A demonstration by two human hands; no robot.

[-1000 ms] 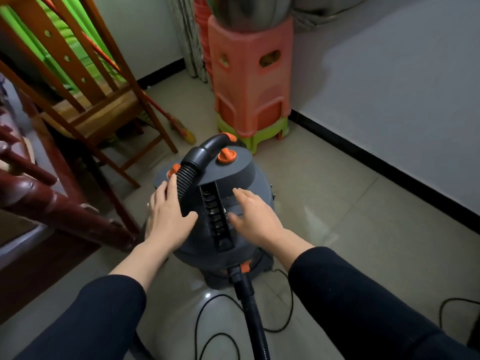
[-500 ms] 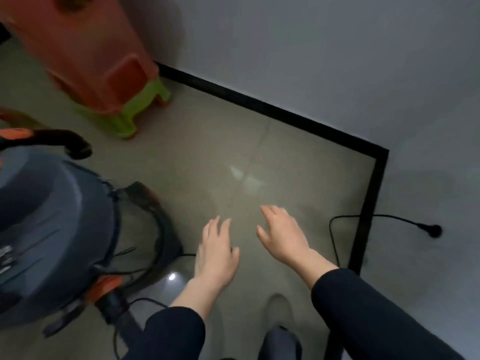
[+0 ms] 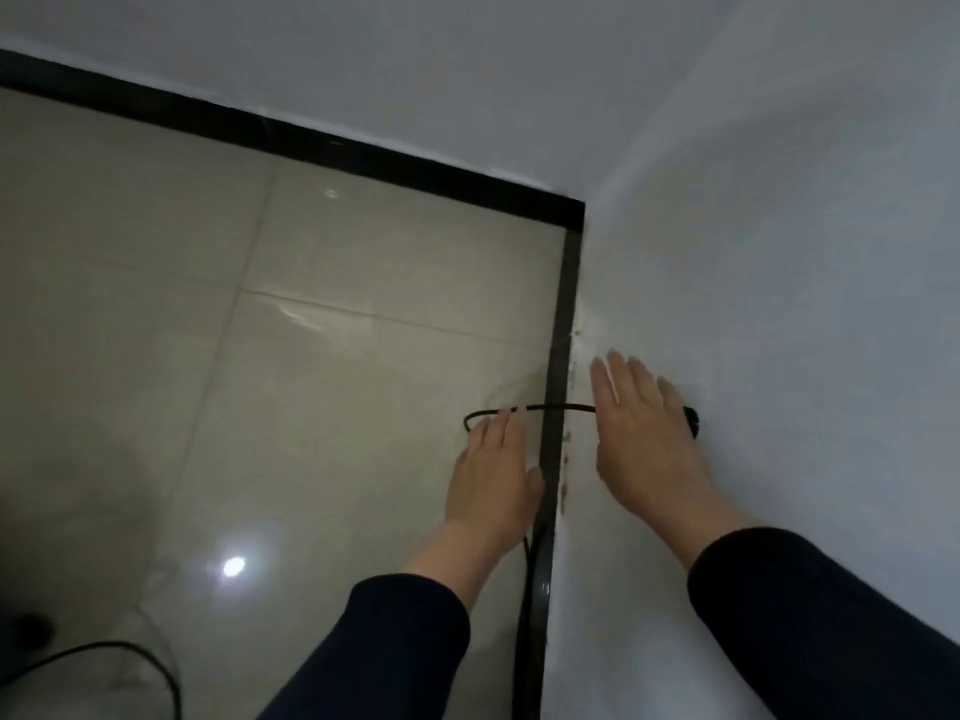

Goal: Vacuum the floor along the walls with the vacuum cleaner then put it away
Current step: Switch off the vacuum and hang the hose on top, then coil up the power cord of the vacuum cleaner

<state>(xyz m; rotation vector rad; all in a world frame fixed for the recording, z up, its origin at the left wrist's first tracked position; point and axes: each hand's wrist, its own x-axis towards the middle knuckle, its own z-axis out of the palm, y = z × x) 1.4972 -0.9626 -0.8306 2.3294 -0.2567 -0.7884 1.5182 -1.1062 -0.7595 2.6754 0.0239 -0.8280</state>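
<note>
both grips are released, fingers straight. the left hand (image 3: 493, 475) hovers at the bend of the thin black power cord (image 3: 561, 406). the right hand (image 3: 644, 433) is spread in front of the black plug (image 3: 692, 419) at the pale grey wall (image 3: 779, 252). the cord crosses the black skirting (image 3: 556, 330) above the glossy beige floor tiles (image 3: 260, 356).

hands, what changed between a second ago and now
Both hands left the vacuum cleaner's top and swung right to the corner. The right hand now reaches over the plug on the wall; the left hand hovers by the black cord. The vacuum cleaner is out of view. Unchanged: neither hand grips anything, and the plug sits in the wall.
</note>
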